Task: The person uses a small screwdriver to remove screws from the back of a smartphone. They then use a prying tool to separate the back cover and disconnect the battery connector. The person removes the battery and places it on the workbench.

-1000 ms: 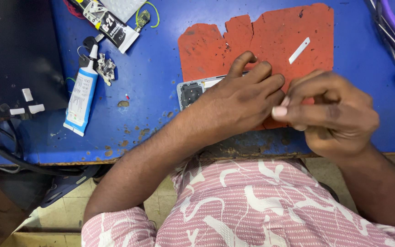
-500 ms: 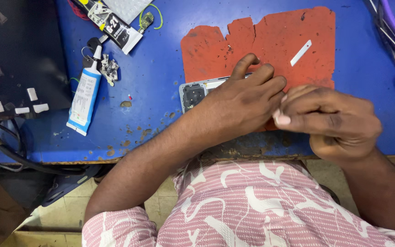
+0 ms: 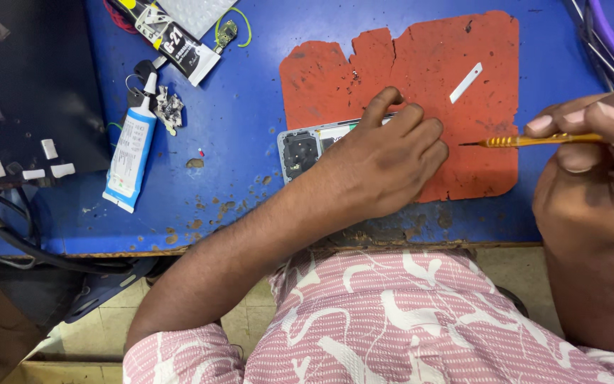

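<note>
My left hand [image 3: 385,160] rests flat on an opened phone [image 3: 305,147] whose bare back frame and camera block show at its left end; the rest is hidden under my fingers. The phone lies on a worn red mat [image 3: 421,71] on the blue table [image 3: 236,121]. My right hand [image 3: 591,163] is at the right edge of the mat, pinching a thin yellow-handled pointed tool [image 3: 527,141]. Its tip points left, a short way from my left fingers and apart from the phone.
A small white strip [image 3: 466,82] lies on the mat's far right. A white glue tube [image 3: 131,153] and a black tube [image 3: 172,39] lie at the left, beside a black power strip [image 3: 30,107]. Tweezers and a purple tool [image 3: 605,43] sit at the top right.
My right hand has drawn away to the right from my left hand, and the yellow tool is now in plain view. My left hand stays on the phone.
</note>
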